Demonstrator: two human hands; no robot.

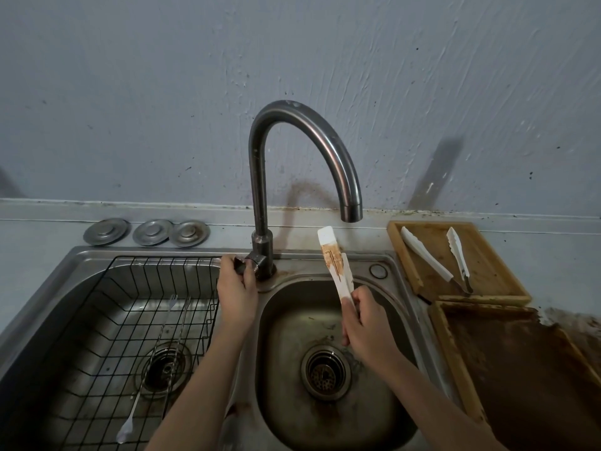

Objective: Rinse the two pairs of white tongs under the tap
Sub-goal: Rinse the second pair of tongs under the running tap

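Left hand (235,288) wrapped around the tap handle (242,265), no water from the spout (351,211) yet. Right hand (364,320) pinches the stained tongs (335,262) by the hinge end, tips up, over the right basin (286,320), just left of the spout mouth. Second tongs (426,253) lie on the wooden tray (398,245) on the counter. Suggest: open the handle gently, shift the brown patch under the stream, turn to rinse both blades.
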